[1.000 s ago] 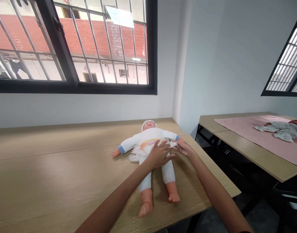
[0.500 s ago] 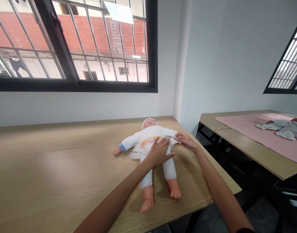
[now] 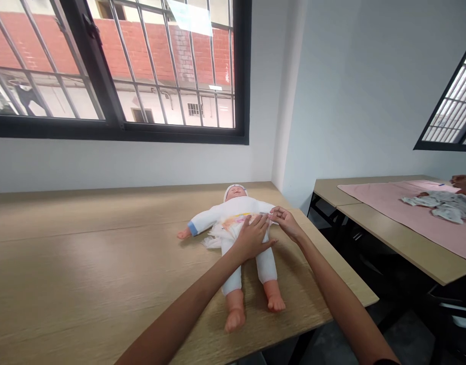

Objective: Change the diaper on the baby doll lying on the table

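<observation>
A baby doll [image 3: 242, 204] in a white outfit with blue cuffs and a white cap lies on its back on the wooden table [image 3: 103, 274], bare feet toward me. Around its hips sits a white diaper [image 3: 217, 234] with a coloured print at the waist; its left-side flap spreads out on the table. My left hand [image 3: 252, 238] lies flat on the front of the diaper, fingers stretched out. At the doll's hip on the right, my right hand [image 3: 286, 221] pinches the diaper's edge between thumb and fingers. My left hand hides part of the diaper front.
To the right, past a gap, stands a second table [image 3: 392, 235] with a pink cloth [image 3: 385, 197] and pale patterned baby clothes [image 3: 441, 204]. Another person's hand [image 3: 464, 183] shows at the right edge. A wall with a barred window [image 3: 172, 66] rises behind the table.
My right hand has moved left, bringing the diaper's edge in closer to the doll's hip. My left hand stays in place. Another person's hand has come into view at the far right.
</observation>
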`<action>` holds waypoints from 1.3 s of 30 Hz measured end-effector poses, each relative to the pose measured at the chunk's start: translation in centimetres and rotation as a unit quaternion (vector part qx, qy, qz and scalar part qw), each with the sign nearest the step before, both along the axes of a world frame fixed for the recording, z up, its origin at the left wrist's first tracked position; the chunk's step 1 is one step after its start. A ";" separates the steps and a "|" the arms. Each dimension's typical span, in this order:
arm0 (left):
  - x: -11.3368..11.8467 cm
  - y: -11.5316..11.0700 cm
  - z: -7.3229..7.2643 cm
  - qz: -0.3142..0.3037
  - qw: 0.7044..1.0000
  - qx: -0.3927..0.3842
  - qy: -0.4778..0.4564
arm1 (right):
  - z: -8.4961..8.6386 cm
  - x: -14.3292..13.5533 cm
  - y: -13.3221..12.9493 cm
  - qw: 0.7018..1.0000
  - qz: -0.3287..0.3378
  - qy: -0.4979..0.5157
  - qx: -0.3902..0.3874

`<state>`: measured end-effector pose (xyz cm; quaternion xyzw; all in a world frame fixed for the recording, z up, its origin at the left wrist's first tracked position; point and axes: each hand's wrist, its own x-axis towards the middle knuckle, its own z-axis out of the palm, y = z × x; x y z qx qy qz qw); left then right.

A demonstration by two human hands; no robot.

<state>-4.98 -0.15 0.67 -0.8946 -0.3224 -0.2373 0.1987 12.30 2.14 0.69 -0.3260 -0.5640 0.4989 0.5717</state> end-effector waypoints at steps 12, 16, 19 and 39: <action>0.0 -0.1 -0.3 -0.031 0.999 0.023 0.025 | -0.7 -0.3 0.4 0.999 -0.004 0.034 -0.015; 0.0 -0.2 -0.4 -0.023 0.999 0.014 0.025 | -0.7 -0.2 0.5 0.999 -0.011 0.033 -0.021; 0.0 -0.3 -0.3 -0.019 1.000 0.017 0.016 | -0.6 -0.1 0.4 0.999 -0.021 0.037 -0.027; 0.0 -0.3 -0.4 -0.026 0.999 0.014 0.033 | -1.0 -0.1 0.6 0.995 -0.054 0.056 -0.063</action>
